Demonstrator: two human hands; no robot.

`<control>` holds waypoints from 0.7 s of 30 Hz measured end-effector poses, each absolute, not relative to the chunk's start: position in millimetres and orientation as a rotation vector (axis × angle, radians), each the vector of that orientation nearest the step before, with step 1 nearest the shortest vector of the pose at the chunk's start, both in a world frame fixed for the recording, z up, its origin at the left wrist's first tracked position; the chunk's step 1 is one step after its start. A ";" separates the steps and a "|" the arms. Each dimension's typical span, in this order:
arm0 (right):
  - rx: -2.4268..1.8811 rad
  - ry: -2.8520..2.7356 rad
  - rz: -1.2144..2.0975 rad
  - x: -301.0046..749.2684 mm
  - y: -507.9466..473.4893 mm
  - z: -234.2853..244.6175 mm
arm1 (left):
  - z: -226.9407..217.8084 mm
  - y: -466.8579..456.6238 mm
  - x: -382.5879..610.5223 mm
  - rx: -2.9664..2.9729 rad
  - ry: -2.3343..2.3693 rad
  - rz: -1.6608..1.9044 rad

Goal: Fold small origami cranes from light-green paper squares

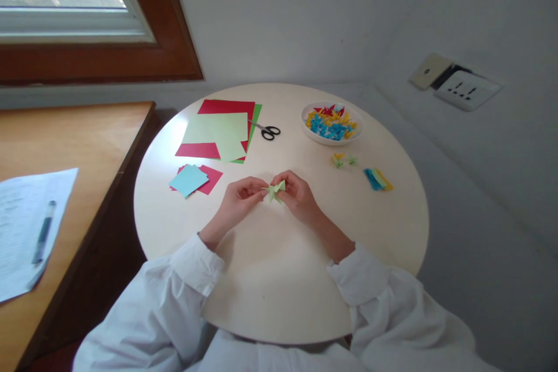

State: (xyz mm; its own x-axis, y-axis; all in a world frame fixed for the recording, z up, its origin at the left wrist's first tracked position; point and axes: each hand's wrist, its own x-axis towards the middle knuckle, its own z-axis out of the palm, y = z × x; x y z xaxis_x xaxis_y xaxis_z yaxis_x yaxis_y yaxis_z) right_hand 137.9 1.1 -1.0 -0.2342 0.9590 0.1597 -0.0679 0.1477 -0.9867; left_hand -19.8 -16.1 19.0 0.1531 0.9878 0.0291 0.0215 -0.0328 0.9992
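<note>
Over the middle of the round cream table (383, 244), my left hand (238, 200) and my right hand (296, 195) pinch a small light-green folded paper piece (275, 190) from either side. Both hands have their fingers closed on it. My white sleeves cover both forearms. To the right lie two tiny folded paper figures (343, 159) and a small stack of blue and yellow paper squares (377, 179).
A white bowl (332, 122) of coloured folded papers stands at the back right. Black-handled scissors (267, 130) lie beside red and green paper sheets (220, 131). Blue and red squares (194, 179) lie at left. A wooden desk (65, 145) holds a printed sheet (26, 226) and a pen (43, 232).
</note>
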 end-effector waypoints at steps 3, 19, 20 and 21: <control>-0.934 -1.435 1.267 138.1 0.5 -2.8 | 18.4 -17.0 -21.5 1.335 1.089 1.076; -0.894 -1.700 1.182 143.6 -8.6 9.2 | 12.8 -17.6 -25.2 1.448 1.116 1.072; -0.903 -1.698 1.177 143.6 -8.7 9.8 | 13.5 -17.4 -25.8 1.457 1.121 1.072; -0.907 -1.699 1.169 143.8 -8.8 10.2 | 14.4 -17.2 -26.3 1.467 1.126 1.072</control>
State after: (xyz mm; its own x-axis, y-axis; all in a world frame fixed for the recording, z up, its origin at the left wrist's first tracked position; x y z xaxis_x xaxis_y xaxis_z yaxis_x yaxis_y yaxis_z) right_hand 143.8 -8.8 10.2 -0.3662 0.8977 0.2448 0.0917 0.2966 -0.9506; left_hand -26.3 -17.2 14.4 0.1872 0.9787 0.0845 0.1323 -0.1103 0.9851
